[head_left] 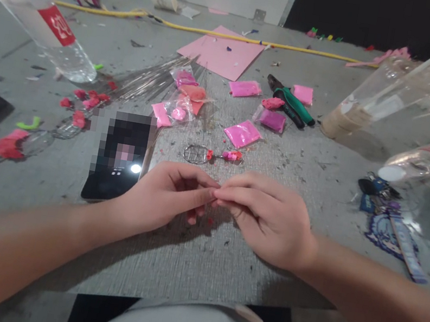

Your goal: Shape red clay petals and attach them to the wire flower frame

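Over the gray table (164, 268): left hand (164, 193) and right hand (271, 220) meet, fingertips pinched together, likely for precision; I can't tell around what.
Clay-trimmed wire loop (210, 154): just beyond, seemingly for easy reach.

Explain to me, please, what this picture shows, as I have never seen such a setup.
There is no machine here: a camera worn on a person's head looks forward and down at their two bare hands. The left hand and right hand meet at the fingertips above a grey table; anything pinched there is too small to tell. Just beyond lies a wire piece with red and pink lumps. Further back are pink packets and green-handled pliers. A phone lies beside the left hand.
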